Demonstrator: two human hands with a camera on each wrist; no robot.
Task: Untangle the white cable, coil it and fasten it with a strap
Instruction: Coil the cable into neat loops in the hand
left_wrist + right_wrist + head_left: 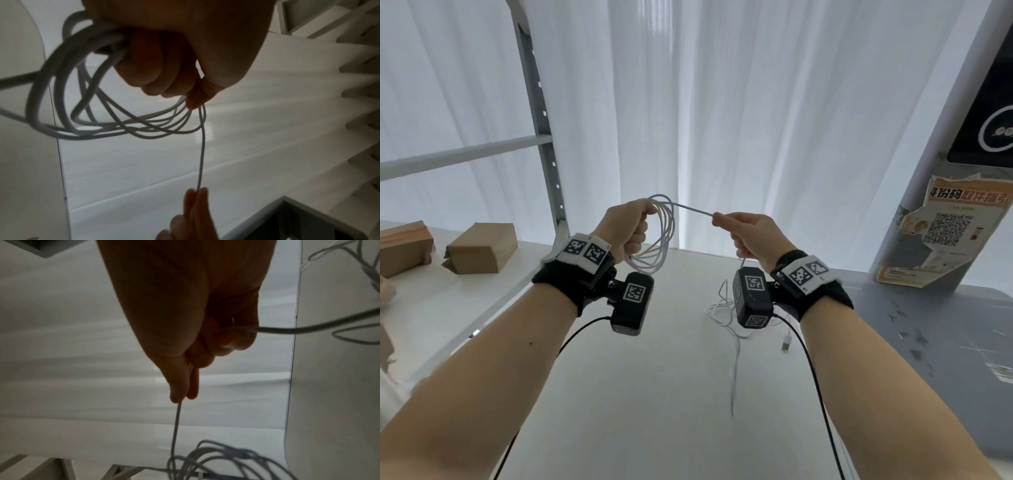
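My left hand [631, 226] grips a coil of several loops of the white cable [659, 240] above the table's far edge; in the left wrist view the loops [115, 125] hang from the curled fingers [156, 69]. A taut stretch of cable [693, 209] runs from the coil to my right hand [739, 228], which pinches it between thumb and forefinger [180, 391]. The rest of the cable drops from the right hand to a loose tangle [726, 308] on the table, ending in a plug [786, 342]. No strap is visible.
The white table [654, 377] lies below both hands. Cardboard boxes [479, 253] sit on a shelf at the left beside a metal rack post [541, 120]. White curtains hang behind. A grey pillar with a torn poster [948, 233] stands at the right.
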